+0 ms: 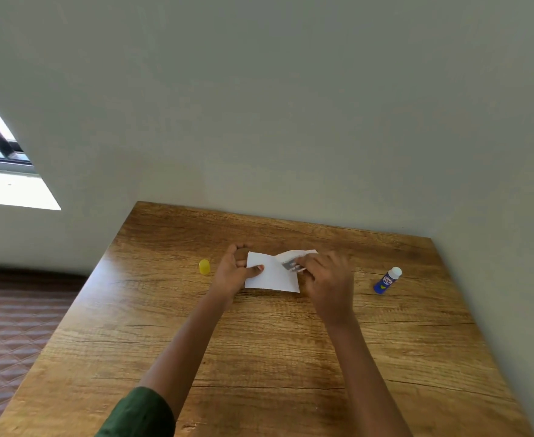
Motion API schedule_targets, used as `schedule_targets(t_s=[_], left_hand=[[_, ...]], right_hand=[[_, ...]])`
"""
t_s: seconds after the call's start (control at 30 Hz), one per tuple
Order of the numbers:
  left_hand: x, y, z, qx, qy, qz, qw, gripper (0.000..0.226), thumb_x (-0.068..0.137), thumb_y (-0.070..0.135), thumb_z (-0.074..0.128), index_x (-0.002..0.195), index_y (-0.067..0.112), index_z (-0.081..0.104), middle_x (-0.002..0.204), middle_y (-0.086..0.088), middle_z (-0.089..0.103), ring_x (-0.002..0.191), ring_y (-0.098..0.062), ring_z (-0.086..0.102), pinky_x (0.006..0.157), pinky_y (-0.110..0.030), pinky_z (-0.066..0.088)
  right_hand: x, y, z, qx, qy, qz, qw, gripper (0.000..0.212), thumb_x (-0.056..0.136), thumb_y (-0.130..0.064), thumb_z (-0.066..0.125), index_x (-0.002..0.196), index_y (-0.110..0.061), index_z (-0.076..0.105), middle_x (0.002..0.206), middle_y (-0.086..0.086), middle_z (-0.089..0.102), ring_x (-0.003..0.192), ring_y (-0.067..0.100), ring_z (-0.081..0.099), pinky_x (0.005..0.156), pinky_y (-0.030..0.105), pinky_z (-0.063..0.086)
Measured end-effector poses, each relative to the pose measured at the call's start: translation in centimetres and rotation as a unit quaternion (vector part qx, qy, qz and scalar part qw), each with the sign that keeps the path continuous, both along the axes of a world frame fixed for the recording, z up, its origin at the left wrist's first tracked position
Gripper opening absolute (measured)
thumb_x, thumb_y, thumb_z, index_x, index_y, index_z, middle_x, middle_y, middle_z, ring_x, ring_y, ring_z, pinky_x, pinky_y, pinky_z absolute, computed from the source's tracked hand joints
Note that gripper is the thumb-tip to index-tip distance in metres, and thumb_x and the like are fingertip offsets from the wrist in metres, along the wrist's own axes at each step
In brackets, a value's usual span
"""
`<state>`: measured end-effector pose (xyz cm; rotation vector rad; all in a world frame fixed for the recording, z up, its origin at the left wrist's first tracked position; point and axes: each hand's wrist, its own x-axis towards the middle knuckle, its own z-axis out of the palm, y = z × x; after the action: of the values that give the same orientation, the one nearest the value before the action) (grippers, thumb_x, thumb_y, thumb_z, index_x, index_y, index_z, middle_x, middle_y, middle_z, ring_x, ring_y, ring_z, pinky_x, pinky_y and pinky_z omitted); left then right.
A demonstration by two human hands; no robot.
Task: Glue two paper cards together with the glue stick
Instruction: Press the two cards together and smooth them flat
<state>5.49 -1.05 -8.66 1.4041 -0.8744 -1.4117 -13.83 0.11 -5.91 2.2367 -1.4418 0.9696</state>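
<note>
A white paper card lies flat on the wooden table. My left hand presses its thumb on the card's left edge. My right hand holds a second white card, blurred and curled, just above the flat card's far right corner. The blue glue stick lies uncapped on the table to the right, its white tip pointing away. Its yellow cap stands to the left of my left hand.
A plain wall runs along the table's far edge. To the left, a brown quilted surface lies below the table and a window sits in the wall.
</note>
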Motion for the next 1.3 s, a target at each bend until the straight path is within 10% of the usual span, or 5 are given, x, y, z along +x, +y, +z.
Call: schedule_targets(t_s=[0.23, 0.53, 0.77, 0.93, 1.3], left_hand=[[-0.1, 0.3, 0.2, -0.034, -0.003, -0.019, 0.999, 0.025, 0.078, 0.0, 0.069, 0.089, 0.021, 0.062, 0.082, -0.005, 0.07, 0.081, -0.026, 0.064, 0.059, -0.03, 0.051], [-0.1, -0.1, -0.1, -0.032, 0.013, -0.03, 0.999, 0.028, 0.077, -0.002, 0.068, 0.095, 0.019, 0.066, 0.104, -0.013, 0.07, 0.097, -0.031, 0.064, 0.085, -0.05, 0.051], [0.0, 0.1, 0.0, -0.037, 0.022, -0.044, 0.998, 0.029, 0.078, -0.002, 0.067, 0.096, 0.02, 0.066, 0.104, -0.013, 0.07, 0.098, -0.03, 0.063, 0.085, -0.046, 0.049], [0.1, 0.4, 0.1, -0.054, 0.021, -0.045, 0.997, 0.04, 0.077, -0.002, 0.068, 0.108, 0.023, 0.062, 0.095, -0.014, 0.071, 0.096, -0.028, 0.063, 0.081, -0.042, 0.049], [-0.1, 0.5, 1.1, -0.029, -0.02, -0.062, 0.997, 0.047, 0.073, 0.009, 0.075, 0.115, 0.022, 0.057, 0.097, -0.012, 0.072, 0.099, -0.032, 0.065, 0.08, -0.042, 0.052]], right_hand=[[0.2, 1.0, -1.4, 0.037, -0.181, -0.004, 0.983, 0.024, 0.067, 0.009, 0.074, 0.08, -0.011, 0.073, 0.095, 0.006, 0.063, 0.09, 0.008, 0.046, 0.071, 0.019, 0.044], [-0.9, 0.3, -0.1, 0.298, -0.621, 0.154, 0.708, 0.039, 0.085, 0.009, 0.047, 0.065, -0.016, 0.069, 0.088, 0.0, 0.065, 0.091, 0.013, 0.061, 0.069, 0.028, 0.051], [-0.5, 0.6, 0.2, 0.353, -0.682, 0.184, 0.614, 0.047, 0.094, -0.015, 0.038, 0.059, -0.016, 0.069, 0.065, 0.001, 0.068, 0.068, 0.011, 0.064, 0.055, 0.02, 0.051], [-0.4, 0.6, 0.0, 0.43, -0.654, 0.079, 0.618, 0.054, 0.082, -0.057, 0.051, 0.07, -0.006, 0.065, 0.075, 0.008, 0.071, 0.069, 0.021, 0.067, 0.058, 0.028, 0.053], [-0.9, -0.7, 2.9, 0.454, -0.537, 0.086, 0.705, 0.026, 0.072, -0.007, 0.077, 0.096, -0.013, 0.069, 0.088, 0.002, 0.075, 0.076, 0.015, 0.072, 0.056, 0.025, 0.056]])
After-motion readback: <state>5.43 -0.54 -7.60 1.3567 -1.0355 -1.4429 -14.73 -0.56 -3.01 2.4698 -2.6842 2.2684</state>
